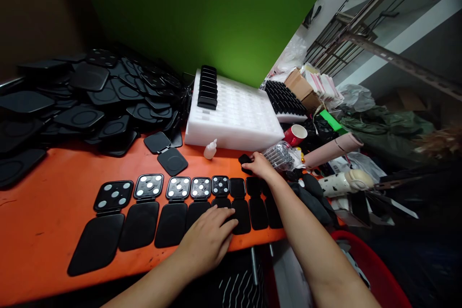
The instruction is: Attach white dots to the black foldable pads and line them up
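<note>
Left hand [209, 238]: open, fingers flat on a row of hinged black square cases [173, 207] along the orange desk [39, 211] front edge.
Right hand [258, 163]: gripping a small black flat piece [245, 160] near the desk's right edge.

Cramped bench corner, green wall glowing behind.
Orange tabletop [43, 211] running across the foreground; green wall [202, 14] catching soft light, dark brown panel [36, 9] sitting to its left; metal racking [375, 33] leaning against a white wall [415, 29] at right, clutter piling up below.
</note>
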The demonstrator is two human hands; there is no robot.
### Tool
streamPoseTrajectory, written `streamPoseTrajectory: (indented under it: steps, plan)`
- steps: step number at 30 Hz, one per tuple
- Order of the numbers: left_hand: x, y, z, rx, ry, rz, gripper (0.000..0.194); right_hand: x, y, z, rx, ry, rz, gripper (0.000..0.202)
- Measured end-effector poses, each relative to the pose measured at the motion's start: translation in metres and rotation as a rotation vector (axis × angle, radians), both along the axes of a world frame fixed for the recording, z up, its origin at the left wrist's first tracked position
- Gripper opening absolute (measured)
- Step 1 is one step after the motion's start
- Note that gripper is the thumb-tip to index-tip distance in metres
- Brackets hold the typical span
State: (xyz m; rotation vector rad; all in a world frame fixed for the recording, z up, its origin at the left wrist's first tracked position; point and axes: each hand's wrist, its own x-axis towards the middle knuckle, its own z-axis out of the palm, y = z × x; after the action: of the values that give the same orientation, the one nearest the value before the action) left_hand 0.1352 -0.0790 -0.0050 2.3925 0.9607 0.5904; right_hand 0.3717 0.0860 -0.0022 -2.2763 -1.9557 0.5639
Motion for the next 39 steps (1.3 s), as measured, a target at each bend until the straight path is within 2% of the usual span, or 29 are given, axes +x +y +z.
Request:
streamPoseTrajectory:
  steps: [8, 16, 21, 26, 28, 32, 39]
  plan:
    - [-0.001, 0.001, 0.0, -0.001, -0.005, 0.009, 0.032, -0.002, 0.002, 0.005, 0.005, -0.016, 0.033, 0.047]
    - [0.001, 0.0, -0.002, 0.031, -0.014, 0.012, 0.032, -0.026, -0.019, 0.023, 0.161, -0.02, 0.114, 0.039]
    - [0.001, 0.0, -0.003, 0.039, -0.007, 0.018, 0.031, -0.028, -0.031, 0.039, 0.193, 0.063, 0.137, 0.01]
    - [0.003, 0.0, -0.003, 0.038, 0.062, 0.034, 0.032, -0.029, -0.051, 0.05, 0.107, 0.264, 0.136, 0.019]
    - [0.005, 0.0, -0.005, 0.041, 0.092, 0.037, 0.034, -0.036, -0.061, 0.047, 0.026, 0.377, 0.148, 0.024]
    - [0.008, 0.001, -0.008, 0.049, 0.116, 0.033, 0.035, -0.056, -0.073, 0.028, -0.096, 0.55, 0.147, 0.029]
    - [0.008, 0.002, -0.008, 0.052, 0.105, 0.03, 0.034, -0.069, -0.067, 0.006, -0.116, 0.607, 0.118, 0.028]
